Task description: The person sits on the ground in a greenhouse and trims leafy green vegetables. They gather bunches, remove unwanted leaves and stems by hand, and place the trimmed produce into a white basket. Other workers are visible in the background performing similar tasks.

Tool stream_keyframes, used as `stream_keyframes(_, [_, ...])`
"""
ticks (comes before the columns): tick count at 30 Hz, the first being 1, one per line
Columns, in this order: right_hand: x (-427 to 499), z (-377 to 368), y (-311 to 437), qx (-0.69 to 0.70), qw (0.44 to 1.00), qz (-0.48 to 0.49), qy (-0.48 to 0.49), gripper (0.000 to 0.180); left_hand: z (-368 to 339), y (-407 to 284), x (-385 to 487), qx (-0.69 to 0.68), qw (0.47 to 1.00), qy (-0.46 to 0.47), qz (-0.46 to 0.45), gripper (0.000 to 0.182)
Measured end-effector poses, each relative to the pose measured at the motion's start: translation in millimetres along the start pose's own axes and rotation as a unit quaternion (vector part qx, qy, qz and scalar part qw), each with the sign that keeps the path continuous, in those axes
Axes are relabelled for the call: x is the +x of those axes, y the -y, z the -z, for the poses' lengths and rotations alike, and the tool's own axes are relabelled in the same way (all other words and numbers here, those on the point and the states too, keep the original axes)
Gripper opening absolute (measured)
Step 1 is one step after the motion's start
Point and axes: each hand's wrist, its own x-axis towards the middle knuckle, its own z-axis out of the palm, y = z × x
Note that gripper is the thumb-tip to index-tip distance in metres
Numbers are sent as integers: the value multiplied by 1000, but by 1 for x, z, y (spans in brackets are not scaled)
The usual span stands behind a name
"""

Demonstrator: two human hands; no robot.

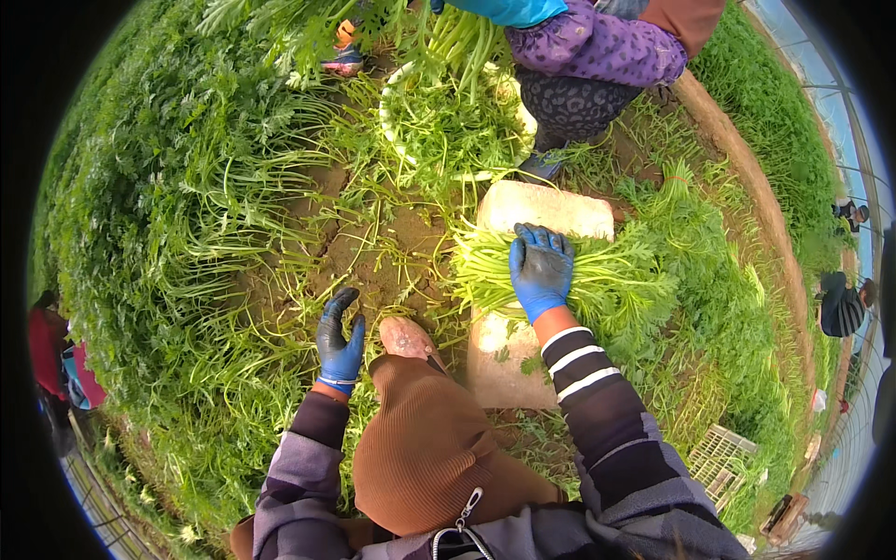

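Note:
My right hand (542,267), in a blue glove with a dark stained back, lies over a bunch of long-stemmed leafy greens (483,269), its fingers curled across the stems. The bunch rests crosswise on a pale block (514,371), with stem ends to the left and lobed leaves to the right. My left hand (341,343), gloved the same way with a white band at the wrist, hovers beside my knee. Thumb and fingers are apart, and nothing is between them. Below it are cut stems and standing greens (238,280).
Opposite me, a co-worker's purple sleeve (588,45) reaches over a round pale-rimmed basket (392,133) of greens. A tied bunch (675,192) lies right of the block. A plastic crate (721,455) sits at lower right. Other people (843,304) are farther off.

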Motion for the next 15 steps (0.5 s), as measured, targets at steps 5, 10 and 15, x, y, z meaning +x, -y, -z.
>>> stream_keyframes(5, [-5,0,7,-50,998,13,23,34,69,-16,-106,123,991,32,36,39])
stream_keyframes(10, [-11,1,10,-97,993,23,59,42,123,-62,-209,175,976,90,97,36])
stream_keyframes(15, [-4,-3,5,-66,991,7,116,50,173,-96,-301,230,962,38,139,31])
